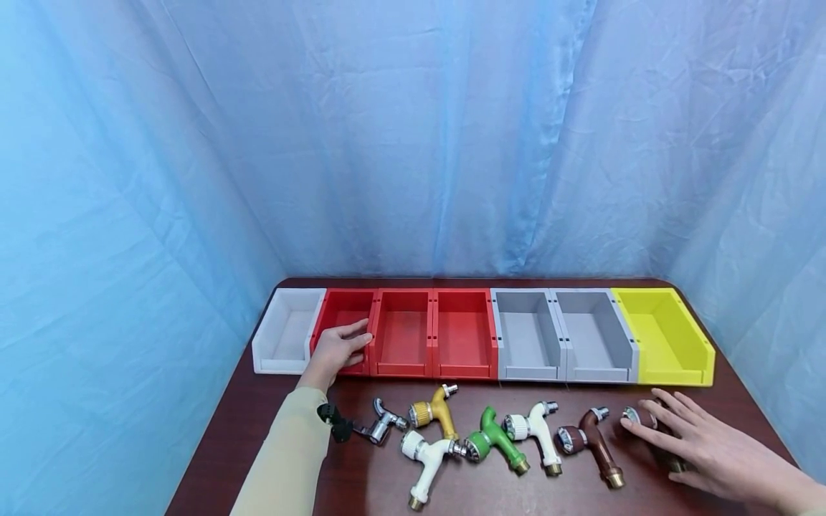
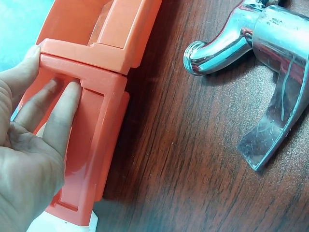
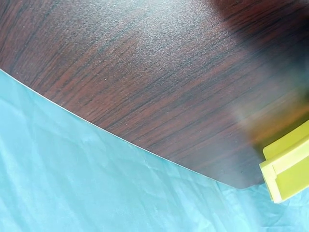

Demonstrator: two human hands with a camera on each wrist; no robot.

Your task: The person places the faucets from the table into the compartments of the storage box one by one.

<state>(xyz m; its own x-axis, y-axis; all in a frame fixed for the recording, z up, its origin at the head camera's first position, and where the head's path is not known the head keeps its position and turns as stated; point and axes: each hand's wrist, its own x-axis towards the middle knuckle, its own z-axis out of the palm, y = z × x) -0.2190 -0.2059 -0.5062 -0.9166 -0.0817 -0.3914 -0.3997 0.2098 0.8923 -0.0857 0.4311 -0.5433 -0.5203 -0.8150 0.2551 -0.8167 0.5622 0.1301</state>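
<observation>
My left hand [image 1: 340, 350] reaches into the second bin from the left, a red one [image 1: 348, 299]. In the left wrist view that hand [image 2: 34, 145] pinches the bin's side wall [image 2: 91, 72], fingers inside and thumb over the edge towards the neighbouring red bin [image 2: 111, 29]. A chrome tap [image 1: 381, 423] lies near the left wrist. At the far right, my right hand [image 1: 703, 437] spreads palm down over a tap [image 1: 635, 416], hiding most of it; fingers look fairly straight. The right wrist view does not show this hand.
Bins stand in a row at the back, among them a white [image 1: 290, 330], two grey and a yellow bin [image 1: 665, 330]. Along the front lie a yellow tap [image 1: 441, 412], a green tap [image 1: 495, 437], white taps [image 1: 429, 466] and a brown tap [image 1: 596, 444]. Curtains [image 1: 413, 143] surround the table.
</observation>
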